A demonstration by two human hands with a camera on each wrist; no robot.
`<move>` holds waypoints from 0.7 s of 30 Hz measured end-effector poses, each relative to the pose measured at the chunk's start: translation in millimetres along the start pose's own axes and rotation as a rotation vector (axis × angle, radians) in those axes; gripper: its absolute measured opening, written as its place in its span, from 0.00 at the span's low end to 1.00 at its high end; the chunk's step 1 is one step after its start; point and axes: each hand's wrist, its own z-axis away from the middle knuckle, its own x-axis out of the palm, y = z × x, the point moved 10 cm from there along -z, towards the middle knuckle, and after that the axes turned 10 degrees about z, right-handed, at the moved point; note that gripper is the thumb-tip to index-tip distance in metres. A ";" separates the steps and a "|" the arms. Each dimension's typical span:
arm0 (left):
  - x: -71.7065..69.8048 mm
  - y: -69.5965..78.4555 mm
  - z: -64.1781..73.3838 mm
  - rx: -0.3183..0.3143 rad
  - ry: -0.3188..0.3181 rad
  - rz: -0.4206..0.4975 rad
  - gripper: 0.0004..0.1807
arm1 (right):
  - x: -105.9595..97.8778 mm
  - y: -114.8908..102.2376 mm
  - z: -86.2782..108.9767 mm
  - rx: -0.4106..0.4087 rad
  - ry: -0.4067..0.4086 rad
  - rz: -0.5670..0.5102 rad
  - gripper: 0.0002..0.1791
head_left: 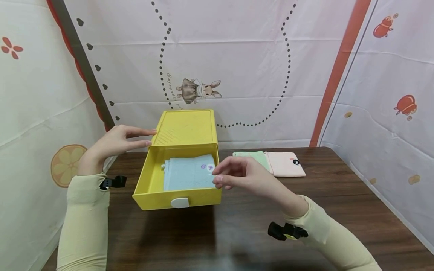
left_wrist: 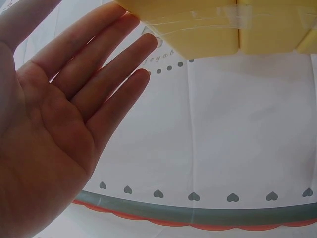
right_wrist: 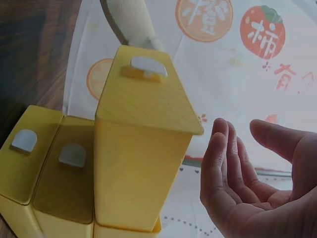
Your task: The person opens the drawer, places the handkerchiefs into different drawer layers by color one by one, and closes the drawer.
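Observation:
A yellow drawer unit (head_left: 187, 126) stands on the table with its top drawer (head_left: 196, 196) pulled out. Inside the drawer lies a folded light blue cloth (head_left: 188, 175) with a small purple mark. My left hand (head_left: 116, 140) reaches to the unit's upper left side, fingertips right at its edge; in the left wrist view its fingers (left_wrist: 119, 91) are straight. Beside the drawer's right front corner hovers my right hand (head_left: 242, 173). In the right wrist view its fingers (right_wrist: 216, 158) bend loosely, the thumb stands apart, and nothing is between them.
A green folded cloth (head_left: 252, 155) and a pink one (head_left: 285, 164) lie on the dark wooden table (head_left: 257, 218), right of the unit and partly behind my right hand. Lower drawers (right_wrist: 62, 183) with white knobs are closed. Printed fabric (head_left: 237, 67) hangs around the table.

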 end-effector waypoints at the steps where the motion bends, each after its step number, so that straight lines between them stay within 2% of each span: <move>1: -0.1 0.0 0.2 -0.001 0.000 0.002 0.24 | 2.4 -0.2 1.1 -0.003 -0.009 -0.002 0.12; 9: 0.3 -0.2 -0.3 0.006 -0.001 0.004 0.24 | 17.2 2.0 9.4 -0.004 -0.058 -0.021 0.13; 17: 0.0 -1.6 -1.5 0.016 0.006 -0.009 0.24 | 32.0 3.0 16.0 -0.054 -0.088 0.054 0.11; 21: -0.4 -2.3 -1.1 0.013 0.008 -0.009 0.24 | 38.7 7.2 19.5 -0.036 -0.095 0.054 0.11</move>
